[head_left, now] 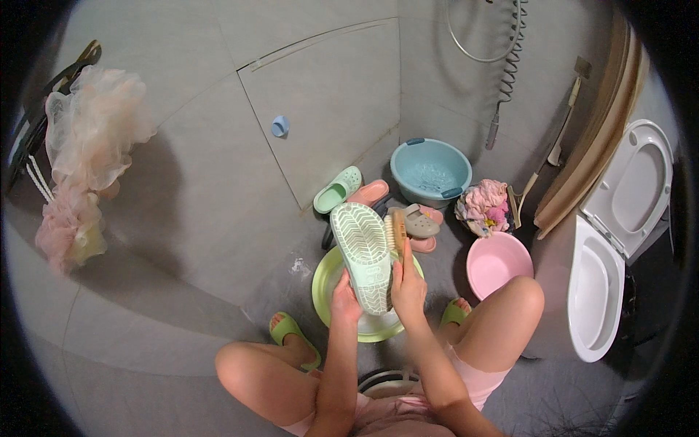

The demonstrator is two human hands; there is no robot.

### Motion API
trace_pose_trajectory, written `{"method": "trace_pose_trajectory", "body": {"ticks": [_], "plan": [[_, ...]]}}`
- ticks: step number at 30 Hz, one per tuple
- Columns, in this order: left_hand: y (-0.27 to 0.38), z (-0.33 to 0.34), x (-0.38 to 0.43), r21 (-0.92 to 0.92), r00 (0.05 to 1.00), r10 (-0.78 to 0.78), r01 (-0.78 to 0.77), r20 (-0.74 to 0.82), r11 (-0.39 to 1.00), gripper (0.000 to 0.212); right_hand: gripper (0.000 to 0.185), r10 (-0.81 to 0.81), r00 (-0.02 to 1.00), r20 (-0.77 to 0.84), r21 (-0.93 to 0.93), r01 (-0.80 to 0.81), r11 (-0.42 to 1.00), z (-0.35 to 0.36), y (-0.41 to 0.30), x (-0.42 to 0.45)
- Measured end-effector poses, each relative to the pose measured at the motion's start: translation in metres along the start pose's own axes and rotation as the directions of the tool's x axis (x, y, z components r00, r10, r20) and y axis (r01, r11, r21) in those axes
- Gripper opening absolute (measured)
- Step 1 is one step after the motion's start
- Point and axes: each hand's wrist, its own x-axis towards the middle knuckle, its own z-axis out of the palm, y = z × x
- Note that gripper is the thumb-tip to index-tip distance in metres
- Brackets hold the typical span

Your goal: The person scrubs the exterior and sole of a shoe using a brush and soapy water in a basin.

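A pale green clog (362,254) is held sole up over a lime green basin (322,281). Its left edge is gripped near the heel by my left hand (345,297). My right hand (408,287) is closed on a wooden scrubbing brush (400,229), whose pale bristles face the clog's right edge. Behind the held clog, its light green mate (338,191) lies on the floor beside a pink clog (370,192). A grey clog (419,221) and pink footwear (425,244) are right of the brush. The basin's inside is partly hidden by my hands and the clog.
A blue basin (430,169) with water stands by the wall. Right of it lie bundled pink cloths (485,206) and a pink basin (498,265). A toilet (598,295) with its lid up is at the right. Mesh bath puffs (101,125) hang at the left; a shower hose (510,71) hangs above.
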Motion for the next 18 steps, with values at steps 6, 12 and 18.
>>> {"method": "trace_pose_trajectory", "body": {"ticks": [6, 12, 18], "plan": [[-0.008, -0.001, 0.0, -0.015, 0.994, 0.093, -0.094, -0.059, 0.995, 0.054, 0.056, -0.088, 0.996, 0.033, 0.046, 0.086, 0.995, 0.001, 0.001, -0.024], [0.014, 0.031, -0.017, 0.406, 0.968, 0.237, -0.183, -0.085, 0.895, 0.073, 0.057, -0.197, 0.979, 0.059, -0.089, 0.202, 0.975, 0.003, 0.006, -0.037], [0.026, 0.026, -0.02, 0.622, 0.961, 0.273, -0.187, -0.044, 0.76, 0.07, 0.056, -0.355, 0.926, 0.127, -0.26, 0.376, 0.889, 0.001, 0.009, -0.047]]}}
